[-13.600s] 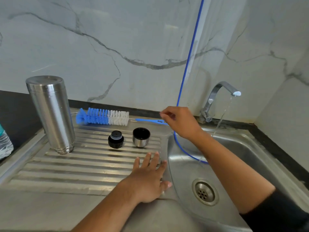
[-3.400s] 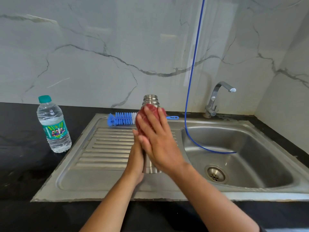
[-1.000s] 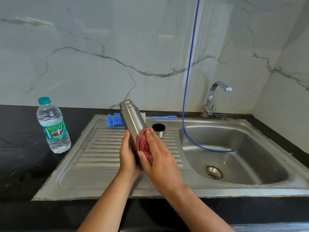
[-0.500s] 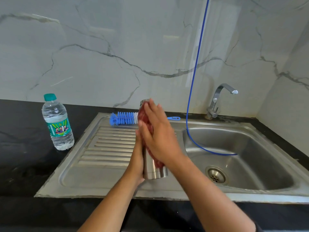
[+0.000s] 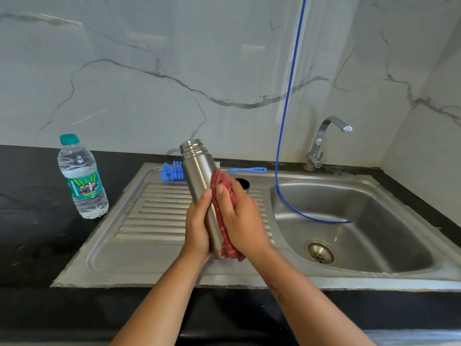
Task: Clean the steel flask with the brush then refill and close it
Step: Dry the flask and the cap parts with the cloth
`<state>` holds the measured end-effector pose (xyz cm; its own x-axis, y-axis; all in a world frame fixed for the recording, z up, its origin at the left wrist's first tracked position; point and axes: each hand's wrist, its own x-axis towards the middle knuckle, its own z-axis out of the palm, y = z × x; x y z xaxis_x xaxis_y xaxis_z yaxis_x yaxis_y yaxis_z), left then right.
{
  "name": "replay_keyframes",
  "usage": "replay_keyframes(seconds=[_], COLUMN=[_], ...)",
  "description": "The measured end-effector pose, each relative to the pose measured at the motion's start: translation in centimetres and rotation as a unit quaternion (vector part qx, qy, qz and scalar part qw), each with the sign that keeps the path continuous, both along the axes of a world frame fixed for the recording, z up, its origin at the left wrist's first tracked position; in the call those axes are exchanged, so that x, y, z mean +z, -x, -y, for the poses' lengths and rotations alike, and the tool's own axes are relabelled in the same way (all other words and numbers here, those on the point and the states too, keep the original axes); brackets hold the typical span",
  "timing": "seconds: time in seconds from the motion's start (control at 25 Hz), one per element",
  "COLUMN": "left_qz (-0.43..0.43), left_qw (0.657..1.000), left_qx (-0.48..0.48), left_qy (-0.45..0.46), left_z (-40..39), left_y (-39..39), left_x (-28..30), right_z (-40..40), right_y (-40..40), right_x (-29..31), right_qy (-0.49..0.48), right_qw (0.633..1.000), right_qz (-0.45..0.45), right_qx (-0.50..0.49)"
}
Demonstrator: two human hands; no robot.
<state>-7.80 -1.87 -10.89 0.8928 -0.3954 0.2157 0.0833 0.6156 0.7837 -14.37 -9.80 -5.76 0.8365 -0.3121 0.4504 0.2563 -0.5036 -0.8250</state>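
Fingers of left hand (image 5: 197, 228) and right hand (image 5: 240, 221) clasp flask (image 5: 199, 176), cloth (image 5: 222, 221), seemingly above drainboard (image 5: 149, 211).

The ribbed drainboard (image 5: 159, 216) lies bare left of the hands; a cup (image 5: 243, 183) stands behind them.
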Motion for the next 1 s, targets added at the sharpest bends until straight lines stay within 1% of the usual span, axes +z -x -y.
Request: replay_keyframes(seconds=[0.08, 0.16, 0.32, 0.4, 0.44, 0.48, 0.56, 0.6, 0.68, 0.72, 0.84, 0.88, 0.96, 1.0], left_qz=[-0.005, 0.011, 0.071, 0.083, 0.090, 0.101, 0.124, 0.131, 0.133, 0.138, 0.127, 0.127, 0.156, 0.163], left_qw=[1.000, 0.999, 0.984, 0.973, 0.969, 0.966, 0.960, 0.961, 0.965, 0.965, 0.973, 0.974, 0.968, 0.965], left_qx=[0.018, 0.048, 0.164, 0.213, 0.229, 0.238, 0.247, 0.238, 0.218, 0.214, 0.190, 0.187, 0.196, 0.202], left_qy=[0.002, -0.009, -0.027, -0.019, -0.020, -0.020, -0.035, -0.046, -0.063, -0.068, -0.042, -0.034, -0.029, -0.028], left_z=[-0.3, -0.5, -0.7, -0.4, 0.1, 0.7, 2.0, 2.8, 3.9, 4.3, 4.6, 4.6, 4.6, 4.5], left_y=[-0.1, -0.3, -0.2, -0.1, -0.4, -0.6, -1.1, -1.4, -1.8, -2.1, -3.0, -2.9, -2.6, -2.4], left_x=[-0.1, -0.1, 1.2, 2.8, 3.6, 4.4, 5.7, 6.1, 5.9, 5.7, 5.0, 4.8, 4.3, 4.2], right_z=[0.2, 1.0, 2.2, 2.9, 3.4, 3.8, 4.9, 5.5, 6.3, 6.6, 7.3, 7.6, 7.9, 7.8], right_y=[0.8, 1.3, 2.0, 1.7, 1.3, 0.8, -0.3, -0.9, -1.7, -2.0, -2.5, -2.4, -2.6, -2.5], right_x=[-1.5, -2.2, -2.9, -2.5, -1.8, -1.0, 0.7, 1.1, 1.0, 0.8, 0.8, 1.1, 1.5, 1.5], right_qy=[0.010, 0.008, -0.009, -0.055, -0.109, -0.183, -0.334, -0.382, -0.438, -0.451, -0.430, -0.436, -0.466, -0.463], right_qw=[0.999, 0.998, 0.997, 0.996, 0.992, 0.982, 0.942, 0.923, 0.898, 0.891, 0.902, 0.900, 0.885, 0.886], right_qz=[-0.027, -0.050, -0.073, -0.060, -0.049, -0.036, -0.006, 0.011, 0.033, 0.033, 0.034, 0.027, -0.007, -0.027], right_qx=[0.015, 0.022, 0.039, 0.036, 0.036, 0.036, 0.041, 0.045, 0.043, 0.040, 0.017, 0.016, 0.024, 0.025])
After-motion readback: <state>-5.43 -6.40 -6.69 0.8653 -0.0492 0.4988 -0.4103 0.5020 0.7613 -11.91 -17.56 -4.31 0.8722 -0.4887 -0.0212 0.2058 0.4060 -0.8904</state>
